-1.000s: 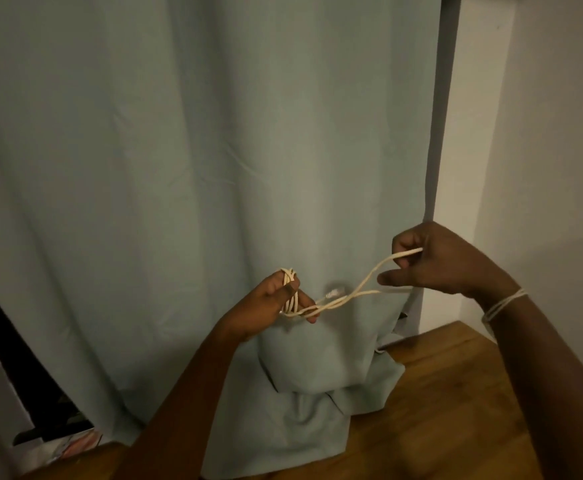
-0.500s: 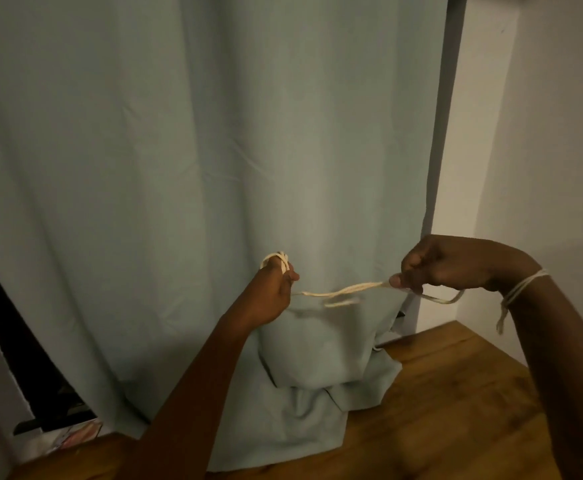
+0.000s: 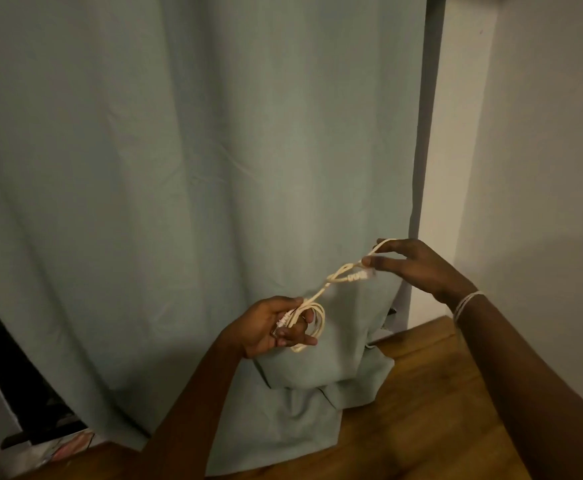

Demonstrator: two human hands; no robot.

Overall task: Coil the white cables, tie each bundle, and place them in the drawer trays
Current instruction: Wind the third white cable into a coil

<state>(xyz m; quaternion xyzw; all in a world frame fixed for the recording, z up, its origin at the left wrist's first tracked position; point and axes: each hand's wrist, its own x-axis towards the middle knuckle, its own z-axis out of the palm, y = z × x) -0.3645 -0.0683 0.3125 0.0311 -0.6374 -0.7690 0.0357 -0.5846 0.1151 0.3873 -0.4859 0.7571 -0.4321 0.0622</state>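
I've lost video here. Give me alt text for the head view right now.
A person's left hand grips a small coil of white cable, while the right hand pinches the cable's loose end up and to the right. Behind hangs a pale green curtain, its hem bunched on a wooden surface.

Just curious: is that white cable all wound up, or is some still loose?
Partly wound: coils of the white cable sit in the left hand; a loose tail runs to the right hand.

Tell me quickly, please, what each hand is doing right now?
Left hand: grip closed around the coiled part of the white cable.
Right hand: pinching the cable's loose end near its plug, other fingers spread.
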